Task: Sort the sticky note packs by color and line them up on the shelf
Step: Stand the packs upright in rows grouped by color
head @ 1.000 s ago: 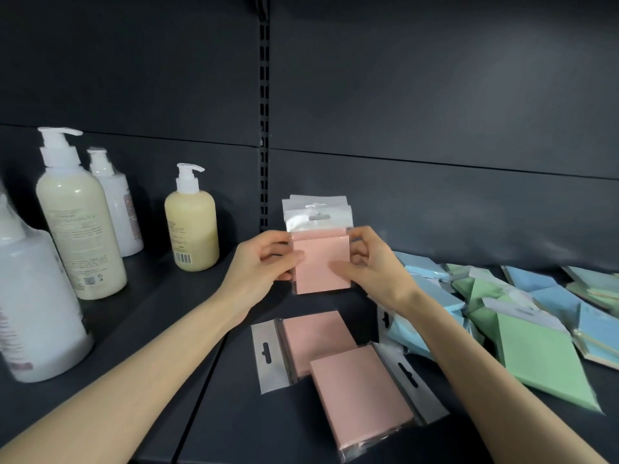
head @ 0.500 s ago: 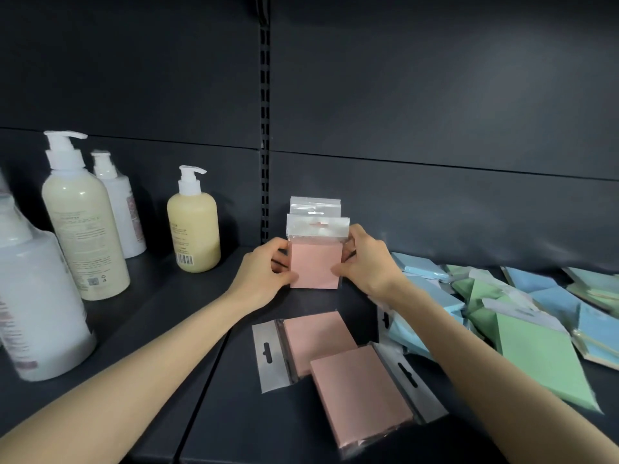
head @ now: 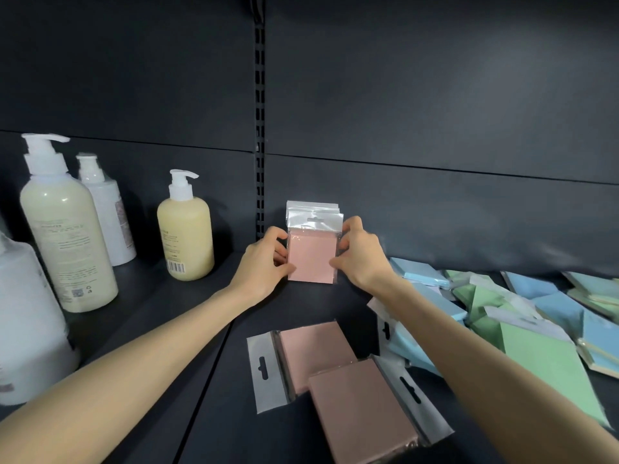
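Dark shelf (head: 201, 380), back panel behind. You held the upright pink pack (head: 311, 256) at the rear, in front of other standing packs (head: 313, 206). Your left hand (head: 264, 262) pinched its left edge and your right hand (head: 360, 256) its right, fingers curled. Two flat pink packs (head: 315, 349) lay nearer you, and blue and green packs (head: 536, 329) were heaped to the right.

Two slim, bare forearms, each with a bare hand: left hand (head: 264, 264), right hand (head: 363, 259).
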`<state>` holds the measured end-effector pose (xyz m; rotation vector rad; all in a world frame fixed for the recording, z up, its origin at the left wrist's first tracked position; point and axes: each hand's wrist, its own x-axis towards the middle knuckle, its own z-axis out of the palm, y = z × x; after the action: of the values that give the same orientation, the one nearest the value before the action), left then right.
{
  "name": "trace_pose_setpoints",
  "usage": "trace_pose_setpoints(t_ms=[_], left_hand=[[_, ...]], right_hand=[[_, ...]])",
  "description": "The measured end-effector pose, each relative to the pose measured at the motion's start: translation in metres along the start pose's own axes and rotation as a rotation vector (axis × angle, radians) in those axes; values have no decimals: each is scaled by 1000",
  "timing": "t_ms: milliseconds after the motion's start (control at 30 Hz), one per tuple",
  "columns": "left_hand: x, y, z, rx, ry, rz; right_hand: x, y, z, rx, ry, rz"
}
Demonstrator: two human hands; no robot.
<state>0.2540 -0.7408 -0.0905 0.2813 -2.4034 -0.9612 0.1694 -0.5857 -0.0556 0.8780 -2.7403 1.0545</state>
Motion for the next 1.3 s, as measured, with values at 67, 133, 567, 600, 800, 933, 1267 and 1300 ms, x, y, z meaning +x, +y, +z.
trace_pose_setpoints(t_ms=[67,133,567,600,800,933,1267,1300], left_hand=[[1,-1,1,28,-4,-5],[2,-3,1,74,-36,-42],[3,-6,-3,265,-149,-53],[2,-3,-5,306,-146,-53],[-14,22,-29,280,-61,10],[-47,40,-42,155,-229,3],[-112,55,-43,229,-464,-99],[-114,57,-42,208,-457,-107]], right_hand=[[0,-1,0,-28,12,-23],[-2,-2,0,-109,2,-61],[-3,-8,-3,-330,-96,-135],[-4,-9,-5,-325,-89,-137],[-29,-12,-29,-166,-67,-193],[-62,-9,-45,-95,-162,-197],[-132,8,-66,-58,-602,-162],[-134,8,-66,-60,-619,-161]])
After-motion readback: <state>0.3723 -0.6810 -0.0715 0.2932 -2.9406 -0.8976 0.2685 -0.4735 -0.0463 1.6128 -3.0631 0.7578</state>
